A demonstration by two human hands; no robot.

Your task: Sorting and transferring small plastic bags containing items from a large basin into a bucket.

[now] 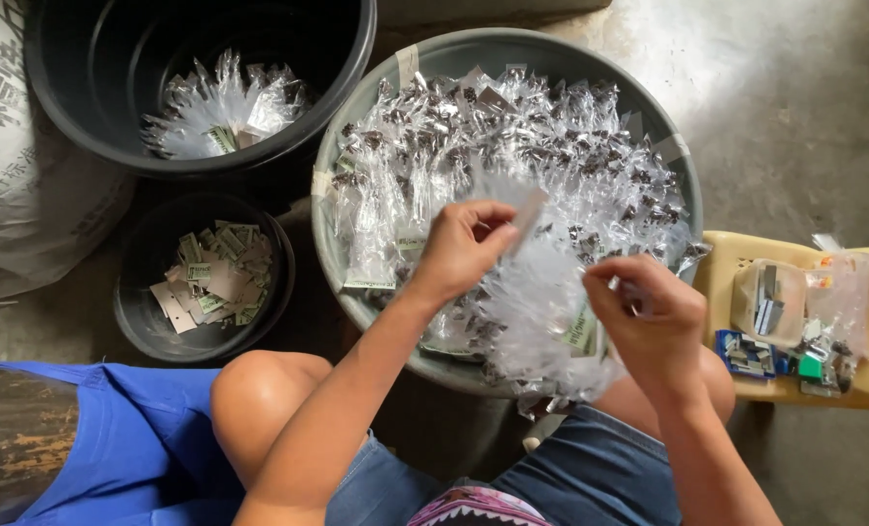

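My left hand (462,245) pinches a small pale paper card (529,212) at the top of a clear plastic packet (536,292). My right hand (648,317) grips the same packet's right side, fingers curled on it. Both hands hover over a wide grey basin (361,127) piled with several clear packets (512,136) holding dark bits. The packet's lower part is blurred.
A large black bucket (84,107) at top left holds finished packets. A smaller black bucket (137,321) below it holds paper cards. A yellow stool (721,282) at right carries a stapler-like tool, small boxes and a bag. A printed sack lies far left, blue cloth at bottom left.
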